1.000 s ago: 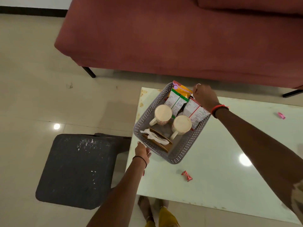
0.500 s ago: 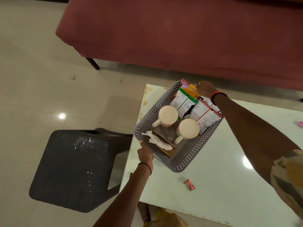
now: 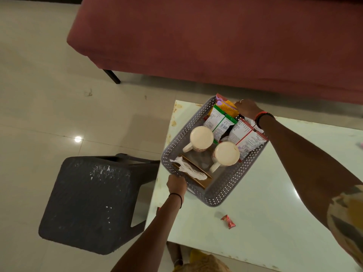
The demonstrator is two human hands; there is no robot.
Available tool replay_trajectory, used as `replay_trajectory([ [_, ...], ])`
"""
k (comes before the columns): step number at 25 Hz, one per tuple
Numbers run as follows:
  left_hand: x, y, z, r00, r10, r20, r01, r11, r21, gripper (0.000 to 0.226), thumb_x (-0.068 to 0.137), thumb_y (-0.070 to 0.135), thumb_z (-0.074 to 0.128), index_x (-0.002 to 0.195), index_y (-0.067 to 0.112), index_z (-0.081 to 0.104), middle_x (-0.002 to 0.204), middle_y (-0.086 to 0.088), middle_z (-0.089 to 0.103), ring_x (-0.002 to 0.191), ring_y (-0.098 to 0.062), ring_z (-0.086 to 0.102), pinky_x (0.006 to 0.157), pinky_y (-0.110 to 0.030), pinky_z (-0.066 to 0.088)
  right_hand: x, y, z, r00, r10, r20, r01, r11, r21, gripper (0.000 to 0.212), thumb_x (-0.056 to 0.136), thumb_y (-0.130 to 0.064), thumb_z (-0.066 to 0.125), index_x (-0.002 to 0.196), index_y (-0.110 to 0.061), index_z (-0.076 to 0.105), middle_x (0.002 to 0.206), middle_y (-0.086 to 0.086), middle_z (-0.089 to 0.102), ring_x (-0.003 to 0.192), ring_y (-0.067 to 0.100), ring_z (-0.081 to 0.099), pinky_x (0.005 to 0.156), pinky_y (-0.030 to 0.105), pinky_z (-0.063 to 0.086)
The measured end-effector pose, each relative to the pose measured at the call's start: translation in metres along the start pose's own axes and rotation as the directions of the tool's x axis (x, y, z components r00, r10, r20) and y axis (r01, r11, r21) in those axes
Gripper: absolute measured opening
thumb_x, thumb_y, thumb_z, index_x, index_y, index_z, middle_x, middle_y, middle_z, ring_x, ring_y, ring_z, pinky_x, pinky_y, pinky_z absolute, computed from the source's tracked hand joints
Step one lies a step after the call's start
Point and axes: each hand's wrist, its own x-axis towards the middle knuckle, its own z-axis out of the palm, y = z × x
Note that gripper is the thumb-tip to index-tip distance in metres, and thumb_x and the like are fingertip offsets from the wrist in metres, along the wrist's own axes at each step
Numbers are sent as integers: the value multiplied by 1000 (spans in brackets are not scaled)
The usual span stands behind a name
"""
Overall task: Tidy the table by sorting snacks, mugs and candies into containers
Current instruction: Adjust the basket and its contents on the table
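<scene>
Basket (image 3: 220, 195) sits mid-frame on the near-left corner of the table (image 3: 275, 213), held at two opposite ends. Our left hand (image 3: 176, 185) has its fingers closed on the lower-left rim; our right hand (image 3: 247, 108) has its fingers curled over the upper-right rim. Two-ended grip probably keeps the load level, since it carries breakables.

Inside: two mugs (image 3: 201, 138) upright, side by side at centre. Snack packets (image 3: 220, 122) stand on edge along the upper side, packed against each other. A crumpled white wrapper (image 3: 189, 169) and brown flat pieces lie at the lower-left end.

Still loose on the table: one red candy (image 3: 228, 221) just below the basket, apart from it. A pink item at the right edge is too clipped to identify.

Dark stool (image 3: 90, 203) stands on the floor at lower left, beside the table. We judge sorting mostly done, candies remaining. Whether the basket is lifted or resting, we cannot tell.
</scene>
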Motion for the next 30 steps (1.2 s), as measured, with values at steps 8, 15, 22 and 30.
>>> replay_trajectory([
  [8,6,3,-15,1000,21,-20,-19,995,100,32,92,1,39,119,-11,53,123,-29,58,113,-42,57,98,-49,49,-20,2,0,998,51,-27,-51,999,13,26,97,-18,40,74,-8,48,89,21,55,112,38,56,78,29,37],
  [15,-10,5,-44,1000,25,-19,-22,989,147,24,94,3,42,110,-8,56,115,-27,62,103,-35,62,95,-46,52,-58,17,0,981,176,-80,-155,963,220,31,96,-10,41,115,6,60,118,27,60,113,41,56,92,40,46],
  [22,-43,22,-79,984,180,6,-174,943,284,27,93,3,44,103,-16,60,108,-33,64,102,-42,64,92,-50,53,-124,37,-14,976,162,-148,-142,980,137,35,93,-9,45,59,-2,45,110,31,65,106,41,60,80,37,47],
  [30,-87,26,-95,950,312,27,-302,890,342,22,87,-2,51,94,-20,61,98,-38,66,91,-46,67,83,-54,55,-202,77,-37,955,232,-187,-185,954,237,24,92,-7,45,96,10,62,112,30,65,107,41,60,87,38,50],
])
